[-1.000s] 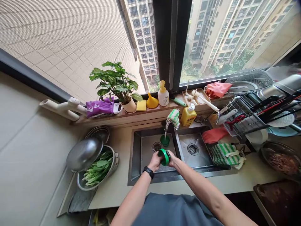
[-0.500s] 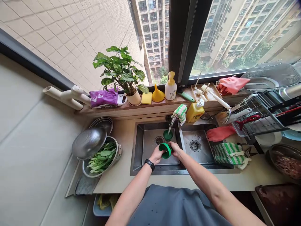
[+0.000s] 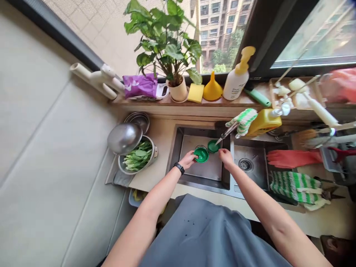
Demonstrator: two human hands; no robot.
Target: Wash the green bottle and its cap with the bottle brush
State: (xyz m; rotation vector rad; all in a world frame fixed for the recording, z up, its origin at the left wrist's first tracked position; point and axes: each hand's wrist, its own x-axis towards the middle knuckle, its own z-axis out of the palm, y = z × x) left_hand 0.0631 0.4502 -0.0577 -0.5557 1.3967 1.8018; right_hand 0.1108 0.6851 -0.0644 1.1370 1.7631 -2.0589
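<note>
My left hand (image 3: 189,159) grips a round green plastic cup or lid (image 3: 201,154) by its rim, over the left sink basin (image 3: 185,174). Its hollow side faces up toward me. A second round green piece (image 3: 213,146) lies in the basin, under the water running from the faucet (image 3: 228,132). Just right of that stream is my right hand (image 3: 226,157), fingers curled together; what they hold, if anything, is too small to make out. A green-and-white striped cloth (image 3: 245,121) hangs over the faucet.
Left of the sink, a metal lid (image 3: 125,138) leans on a pot of leafy greens (image 3: 139,155). A red rubber glove (image 3: 293,158) and a striped cloth (image 3: 296,185) lie right. The sill holds a potted plant (image 3: 178,89), yellow funnel (image 3: 213,88) and pump bottle (image 3: 236,81).
My right hand has let go of the held green piece and moved right, apart from it. My left hand keeps that piece, now turned hollow side up. The view has swung left.
</note>
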